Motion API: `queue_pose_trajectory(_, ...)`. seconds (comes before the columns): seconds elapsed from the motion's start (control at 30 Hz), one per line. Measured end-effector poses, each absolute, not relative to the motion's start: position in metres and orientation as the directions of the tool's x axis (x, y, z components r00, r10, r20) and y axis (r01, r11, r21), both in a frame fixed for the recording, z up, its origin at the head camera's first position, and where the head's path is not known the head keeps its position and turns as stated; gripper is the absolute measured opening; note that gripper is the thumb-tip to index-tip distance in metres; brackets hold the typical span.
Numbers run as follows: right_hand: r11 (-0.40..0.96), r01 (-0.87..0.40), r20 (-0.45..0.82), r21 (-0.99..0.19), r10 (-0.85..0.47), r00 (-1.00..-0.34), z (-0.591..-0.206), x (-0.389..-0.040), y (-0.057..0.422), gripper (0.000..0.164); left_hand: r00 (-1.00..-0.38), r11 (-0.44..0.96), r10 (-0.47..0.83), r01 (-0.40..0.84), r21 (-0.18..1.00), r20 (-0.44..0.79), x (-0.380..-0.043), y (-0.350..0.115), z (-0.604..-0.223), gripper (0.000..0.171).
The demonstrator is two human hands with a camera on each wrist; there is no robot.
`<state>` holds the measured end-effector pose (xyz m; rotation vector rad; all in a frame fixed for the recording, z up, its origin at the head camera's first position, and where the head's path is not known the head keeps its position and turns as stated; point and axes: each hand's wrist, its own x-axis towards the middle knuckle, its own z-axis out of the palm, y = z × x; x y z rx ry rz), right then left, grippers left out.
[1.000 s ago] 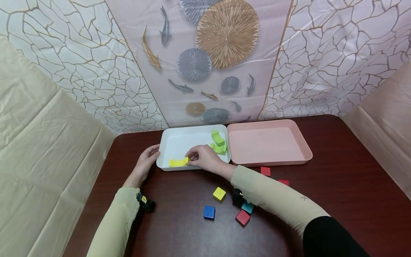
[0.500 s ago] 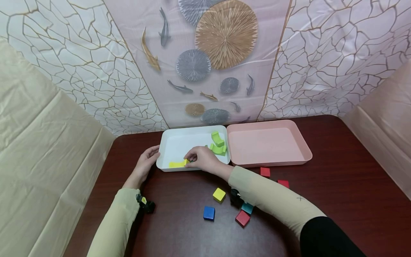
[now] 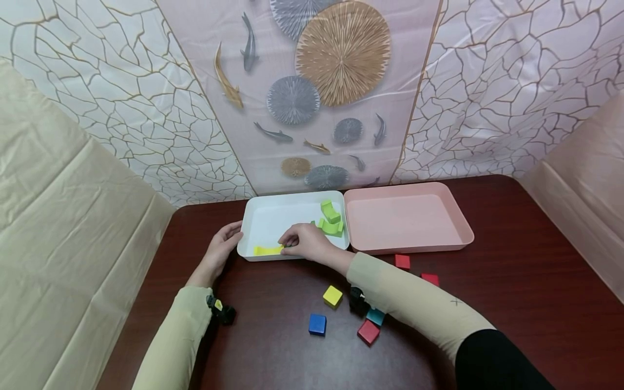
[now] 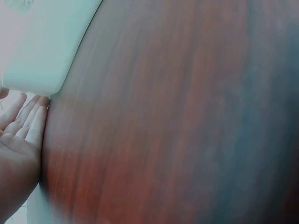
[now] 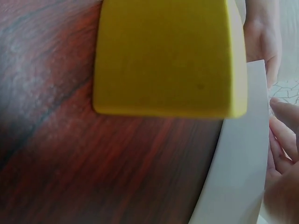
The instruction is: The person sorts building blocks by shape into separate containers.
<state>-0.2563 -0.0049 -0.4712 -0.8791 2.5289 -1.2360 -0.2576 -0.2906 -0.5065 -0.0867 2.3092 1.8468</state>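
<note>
A white tray [image 3: 265,208] stands at the back of the table. My right hand [image 3: 307,241] reaches over its front rim and pinches the right end of a yellow arch-shaped block [image 3: 265,251], low along the tray's front wall. Farther right in the tray lie green curved blocks [image 3: 331,227], partly behind that hand. My left hand [image 3: 221,248] rests against the tray's left end; in the left wrist view its fingers [image 4: 36,126] stretch out straight to the tray's outer wall. The right wrist view has a yellow cube [image 5: 163,56] large before the tray's side.
A pink tray [image 3: 407,216] sits against the white one on the right. On the table in front lie the yellow cube, a blue cube [image 3: 317,324], red cubes [image 3: 368,332] and a teal cube [image 3: 376,316] partly under the right sleeve. A patterned cloth [image 3: 294,100] hangs behind.
The yellow arch block has shifted slightly left and its raised right end shows less. My right hand has moved slightly left and down with it. The left hand stays in place.
</note>
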Motion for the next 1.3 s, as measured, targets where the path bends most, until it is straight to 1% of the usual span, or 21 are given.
queue_pose_trajectory(0.23,0.456,-0.416,0.074,-0.787,-0.599,-0.797,-0.465,-0.26,-0.001,0.021,-0.982,0.225,0.067,-0.157,0.961,-0.176,-0.259,-0.291,-0.508,0.056)
queue_pose_trajectory(0.63,0.472,-0.38,0.064,-0.795,-0.559,-0.827,-0.448,-0.271,0.016,0.025,-0.981,0.242,0.072,-0.157,0.958,-0.179,-0.258,-0.292,-0.507,0.056)
queue_pose_trajectory(0.8,0.475,-0.371,0.081,-0.798,-0.526,-0.847,-0.441,-0.277,0.027,0.024,-0.982,0.237,0.074,-0.153,0.959,-0.175,-0.258,-0.291,-0.506,0.056)
queue_pose_trajectory(1.07,0.48,-0.353,0.091,-0.803,-0.487,-0.869,-0.434,-0.284,0.05,0.027,-0.981,0.226,0.071,-0.16,0.961,-0.18,-0.258,-0.292,-0.507,0.056)
queue_pose_trajectory(1.3,0.505,-0.344,0.101,-0.792,-0.447,-0.889,-0.431,-0.291,0.074,0.027,-0.986,0.247,0.065,-0.131,0.96,-0.151,-0.257,-0.292,-0.509,0.059)
